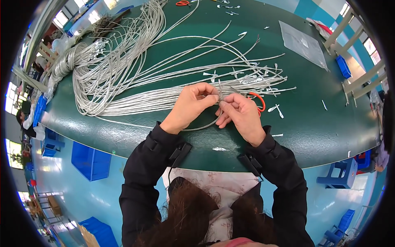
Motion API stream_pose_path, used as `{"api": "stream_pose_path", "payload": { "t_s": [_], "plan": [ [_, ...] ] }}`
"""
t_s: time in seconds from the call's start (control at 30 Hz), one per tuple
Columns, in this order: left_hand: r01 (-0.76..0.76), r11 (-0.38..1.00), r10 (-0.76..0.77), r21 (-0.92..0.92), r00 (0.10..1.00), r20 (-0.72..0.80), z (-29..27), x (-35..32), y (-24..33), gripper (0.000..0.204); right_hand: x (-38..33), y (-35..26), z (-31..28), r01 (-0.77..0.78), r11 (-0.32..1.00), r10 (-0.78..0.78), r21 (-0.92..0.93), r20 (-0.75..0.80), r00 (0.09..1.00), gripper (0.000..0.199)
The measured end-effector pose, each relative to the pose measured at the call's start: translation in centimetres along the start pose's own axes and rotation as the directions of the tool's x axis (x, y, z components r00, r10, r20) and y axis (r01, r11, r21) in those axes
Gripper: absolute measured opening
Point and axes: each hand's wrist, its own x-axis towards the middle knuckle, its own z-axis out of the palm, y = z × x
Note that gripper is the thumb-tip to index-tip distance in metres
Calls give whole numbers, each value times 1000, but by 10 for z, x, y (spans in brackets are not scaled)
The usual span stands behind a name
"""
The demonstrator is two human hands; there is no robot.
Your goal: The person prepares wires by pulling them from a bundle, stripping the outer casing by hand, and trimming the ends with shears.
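Over the middle of the table, my left hand [190, 105] and my right hand [242, 117] meet at the end of one thin grey cable [202, 128]. Both pinch it between thumb and fingers, and the held end points up between them. From there the cable curves down and runs left toward a large bundle of silvery cables [142, 105]. Scissors with orange-red handles [261, 100] show just behind my right hand; whether they touch its fingers I cannot tell. White scraps [276, 110] lie around the cut cable ends to the right.
The dark green table [325, 136] has a curved near edge. A clear plastic bag [303, 44] lies at the far right, and another orange-handled tool [183, 3] at the far edge. Blue crates [91, 161] and a blue stool [338, 173] stand on the floor.
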Motion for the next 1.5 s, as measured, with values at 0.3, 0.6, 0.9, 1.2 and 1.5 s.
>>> {"api": "stream_pose_path", "payload": {
  "t_s": [0.3, 0.6, 0.9, 1.2, 1.5],
  "plan": [
    [4, 998, -3, -55, 1000, 13, 4, -1, -1, 14, 1, 1, -4, -21, 975, 12, 219, 42, 999, 16],
    [5, 999, -4, 55, 1000, -7, -1, -1, -4, 16, -2, 1, 5, 114, 984, -129, -140, -102, 986, 12],
    [5, 999, -5, 52, 1000, 5, 7, 2, 6, 12, 0, 2, 0, 130, 981, -145, -145, -98, 985, 12],
    [-141, 952, 153, 270, 988, -22, -10, -3, -11, 13, -2, 2, 19, 210, 918, -264, -336, -126, 956, 17],
    [-296, 891, 338, 345, 939, -67, 4, -11, -4, 15, -6, 6, 19, 222, 874, -321, -433, -169, 932, 10]
  ]
}}
